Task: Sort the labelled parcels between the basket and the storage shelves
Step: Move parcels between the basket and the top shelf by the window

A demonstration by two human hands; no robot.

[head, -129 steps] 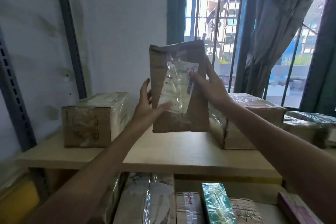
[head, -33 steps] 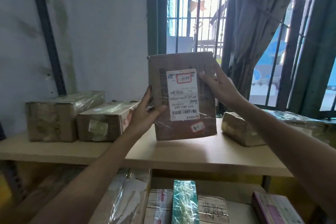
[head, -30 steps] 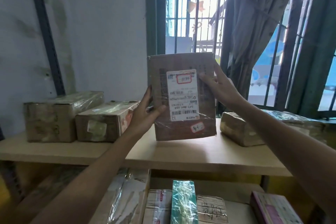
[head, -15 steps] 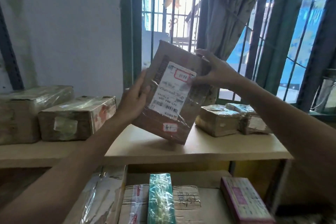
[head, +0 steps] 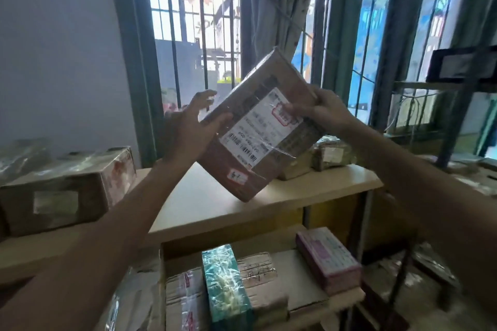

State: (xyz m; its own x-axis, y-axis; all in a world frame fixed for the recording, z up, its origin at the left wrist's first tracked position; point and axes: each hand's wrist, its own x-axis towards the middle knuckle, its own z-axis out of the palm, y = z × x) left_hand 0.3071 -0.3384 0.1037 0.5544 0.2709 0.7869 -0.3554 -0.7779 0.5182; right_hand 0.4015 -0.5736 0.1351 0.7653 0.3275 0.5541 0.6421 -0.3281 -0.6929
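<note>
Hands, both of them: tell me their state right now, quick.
Left hand: holds the labelled parcel by its left edge, thumb on the front.
Right hand: grips the same parcel's upper right corner, thumb on the front.

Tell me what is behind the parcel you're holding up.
On the shelf behind the held parcel: one wrapped parcel and a partly covered box. Anything else there is hidden.

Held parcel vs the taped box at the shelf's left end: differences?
Pose: the held parcel is tilted, gripped by the left hand and right hand; the taped box lies flat on the shelf, untouched.
Label: the held parcel shows a large white shipping label plus a small red-edged sticker; the taped box shows only one small pale label.
Both are brown cardboard under clear tape.
</note>
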